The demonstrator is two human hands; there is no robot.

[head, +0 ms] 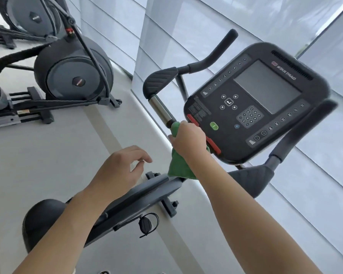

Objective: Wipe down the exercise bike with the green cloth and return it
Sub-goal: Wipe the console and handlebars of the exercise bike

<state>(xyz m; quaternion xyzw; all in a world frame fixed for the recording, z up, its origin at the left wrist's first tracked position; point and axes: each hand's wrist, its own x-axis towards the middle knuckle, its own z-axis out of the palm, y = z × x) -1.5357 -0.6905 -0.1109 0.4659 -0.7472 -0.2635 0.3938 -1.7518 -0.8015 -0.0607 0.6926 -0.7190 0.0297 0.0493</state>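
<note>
The exercise bike's black console (257, 101) fills the right of the head view, with a dark screen and keypad. Its left handlebar (160, 109) has a metal sensor section below a ribbed black pad. My right hand (188, 138) is shut on the green cloth (179, 165), pressing it around the handlebar just below the metal section, next to the console's edge. The cloth's loose end hangs down under my wrist. My left hand (123, 167) hovers open over the bike's grey frame (151, 188), fingers loosely curled and holding nothing. The black seat (42, 220) shows at lower left.
An elliptical trainer (73, 74) stands on the pale floor to the upper left, with another machine behind it. Window blinds (206, 22) run behind the bike. A pedal with its strap (147, 224) sticks out below the frame.
</note>
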